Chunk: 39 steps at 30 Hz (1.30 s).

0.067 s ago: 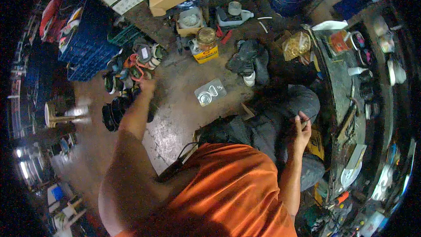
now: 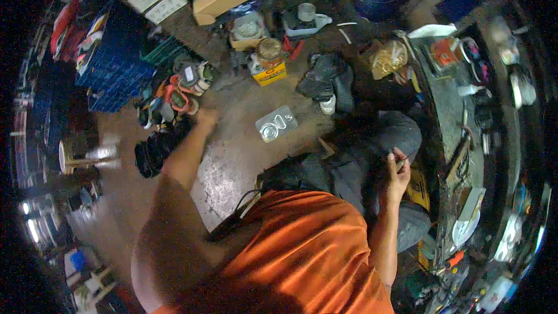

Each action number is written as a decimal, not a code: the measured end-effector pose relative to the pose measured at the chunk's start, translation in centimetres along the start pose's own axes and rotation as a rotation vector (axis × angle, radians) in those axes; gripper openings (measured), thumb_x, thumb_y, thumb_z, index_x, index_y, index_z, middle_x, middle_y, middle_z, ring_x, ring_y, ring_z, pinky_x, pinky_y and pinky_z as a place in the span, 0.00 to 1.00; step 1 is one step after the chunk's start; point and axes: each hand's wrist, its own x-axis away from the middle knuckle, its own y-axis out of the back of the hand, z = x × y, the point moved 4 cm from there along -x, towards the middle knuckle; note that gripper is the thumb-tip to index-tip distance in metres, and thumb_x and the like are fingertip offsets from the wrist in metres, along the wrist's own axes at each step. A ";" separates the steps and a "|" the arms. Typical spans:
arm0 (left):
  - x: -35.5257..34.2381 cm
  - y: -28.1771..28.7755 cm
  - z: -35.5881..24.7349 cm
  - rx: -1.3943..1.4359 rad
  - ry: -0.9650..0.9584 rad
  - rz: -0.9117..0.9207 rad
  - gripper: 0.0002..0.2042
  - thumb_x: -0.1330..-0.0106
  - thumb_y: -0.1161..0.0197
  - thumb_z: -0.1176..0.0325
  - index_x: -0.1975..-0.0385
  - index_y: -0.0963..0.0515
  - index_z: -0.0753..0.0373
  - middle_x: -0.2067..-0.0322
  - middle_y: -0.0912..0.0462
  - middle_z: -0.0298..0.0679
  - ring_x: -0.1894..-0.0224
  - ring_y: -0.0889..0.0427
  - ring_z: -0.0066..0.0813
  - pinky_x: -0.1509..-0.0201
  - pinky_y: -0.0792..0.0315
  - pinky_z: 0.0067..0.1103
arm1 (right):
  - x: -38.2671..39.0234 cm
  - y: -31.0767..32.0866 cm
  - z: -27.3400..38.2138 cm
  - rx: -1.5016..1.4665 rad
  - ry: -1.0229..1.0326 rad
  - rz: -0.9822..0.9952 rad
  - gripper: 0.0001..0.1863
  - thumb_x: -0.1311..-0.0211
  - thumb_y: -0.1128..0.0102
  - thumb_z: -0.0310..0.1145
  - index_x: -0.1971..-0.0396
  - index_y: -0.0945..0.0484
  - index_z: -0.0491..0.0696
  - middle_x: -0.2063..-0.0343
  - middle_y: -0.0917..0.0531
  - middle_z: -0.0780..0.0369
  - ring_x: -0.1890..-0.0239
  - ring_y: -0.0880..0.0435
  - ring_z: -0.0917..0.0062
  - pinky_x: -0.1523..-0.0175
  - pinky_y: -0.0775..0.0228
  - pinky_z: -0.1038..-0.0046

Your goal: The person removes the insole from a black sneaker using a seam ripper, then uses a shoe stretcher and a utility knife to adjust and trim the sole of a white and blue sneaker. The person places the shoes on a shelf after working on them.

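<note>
My left hand (image 2: pixel 206 120) reaches out low over the floor, smeared by motion. It is nearest to a pile of worn shoes (image 2: pixel 178 97), some with orange parts, and to black shoes (image 2: pixel 152 152) beside my forearm. Whether its fingers hold anything is hidden by the blur. My right hand (image 2: pixel 398 175) is by my right knee, thumb and fingers pinched together on something small that I cannot make out. Between my hands, farther out, a clear plastic tray (image 2: pixel 276 124) with moulded hollows lies on the floor.
Dark shoes (image 2: pixel 324 84) lie beyond the tray. Behind stands a yellow box (image 2: pixel 269 74) under a jar (image 2: pixel 269 51). Blue crates (image 2: pixel 119 70) are stacked at the left. A cluttered bench (image 2: pixel 436 87) runs along my right; a small stool (image 2: pixel 68 154) stands far left.
My left hand has shifted slightly right and nearer, away from the shoe pile. My right hand keeps its pinch by the knee. The whole view has moved a little.
</note>
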 end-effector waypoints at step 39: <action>58.7 3.1 -95.3 0.676 -1.264 0.622 0.69 0.60 0.19 0.42 0.24 0.63 0.62 0.39 0.28 0.64 0.36 0.27 0.57 0.30 0.37 0.46 | 17.9 16.5 -5.7 0.021 -0.023 -0.962 0.10 0.38 0.28 0.36 0.71 0.19 0.46 0.81 0.20 0.65 0.79 0.24 0.82 0.72 0.32 0.74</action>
